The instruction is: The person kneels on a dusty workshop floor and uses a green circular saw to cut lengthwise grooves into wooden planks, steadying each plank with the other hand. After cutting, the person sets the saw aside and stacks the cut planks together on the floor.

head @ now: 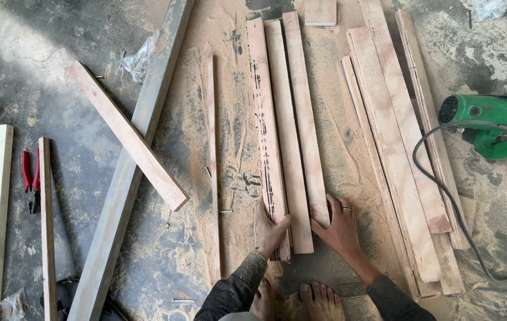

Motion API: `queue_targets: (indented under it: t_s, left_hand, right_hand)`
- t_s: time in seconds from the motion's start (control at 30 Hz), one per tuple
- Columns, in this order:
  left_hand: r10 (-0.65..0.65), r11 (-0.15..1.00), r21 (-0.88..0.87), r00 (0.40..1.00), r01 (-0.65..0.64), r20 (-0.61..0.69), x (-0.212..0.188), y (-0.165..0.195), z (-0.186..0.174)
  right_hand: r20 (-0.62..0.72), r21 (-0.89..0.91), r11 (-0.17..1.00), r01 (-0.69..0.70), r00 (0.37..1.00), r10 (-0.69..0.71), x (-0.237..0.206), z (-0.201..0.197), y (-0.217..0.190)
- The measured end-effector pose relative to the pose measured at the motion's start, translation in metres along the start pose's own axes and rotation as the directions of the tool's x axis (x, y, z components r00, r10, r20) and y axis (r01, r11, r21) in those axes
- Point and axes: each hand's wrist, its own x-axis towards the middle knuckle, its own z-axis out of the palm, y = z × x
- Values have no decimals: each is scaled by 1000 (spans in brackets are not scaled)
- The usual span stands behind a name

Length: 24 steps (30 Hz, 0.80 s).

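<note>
Both hands flat on the near ends of three wooden slats.

The left hand and right hand lie spread, gripping nothing; the slats, left of the green power saw, run lengthwise away from the person, touching side by side on sawdust.

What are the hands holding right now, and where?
Nothing is lifted. Left hand and right hand press the near ends of the wooden slats on the floor.

left hand: flat, palm down, fingers together pointing away | right hand: flat, fingers spread, ring on one finger | both forearms in dark sleeves, angled inward | bare feet below
</note>
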Motion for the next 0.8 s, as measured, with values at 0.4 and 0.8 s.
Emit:
queue_targets:
  t_s: [0.4, 0.8]
  left_hand:
    - [-25, 929, 369, 999, 37, -37, -3, 16, -4]
    - [1, 915, 403, 1000, 5, -16, -9, 20, -6]
  right_hand:
    - [94, 457, 825, -331, 941, 325, -8, -24, 8]
    - [284, 602, 726, -332, 939, 194, -7, -47, 9]
